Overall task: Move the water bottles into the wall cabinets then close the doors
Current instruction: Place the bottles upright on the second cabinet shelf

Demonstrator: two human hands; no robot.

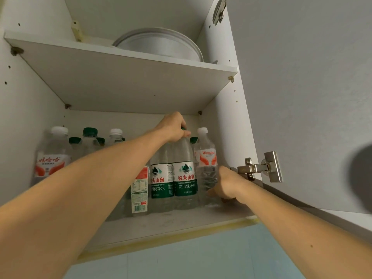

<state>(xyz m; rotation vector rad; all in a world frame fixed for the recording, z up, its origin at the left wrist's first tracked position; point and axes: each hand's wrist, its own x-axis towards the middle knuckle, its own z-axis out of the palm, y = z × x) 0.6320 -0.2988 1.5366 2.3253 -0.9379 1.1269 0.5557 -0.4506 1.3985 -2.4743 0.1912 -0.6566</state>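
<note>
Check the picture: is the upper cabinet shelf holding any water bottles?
No, the upper shelf holds only white plates.

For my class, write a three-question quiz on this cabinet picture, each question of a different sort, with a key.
1. True or false: the cabinet door is shut.
2. The left hand grips the top of which bottle? A) the green-label bottle B) the far-left white-capped bottle C) the red-label bottle
3. Fill in: the stack of plates sits on the ____ shelf.

Key
1. False; it stands open.
2. A.
3. Upper. The right hand is at the base of the white-capped bottle on the right.
</note>
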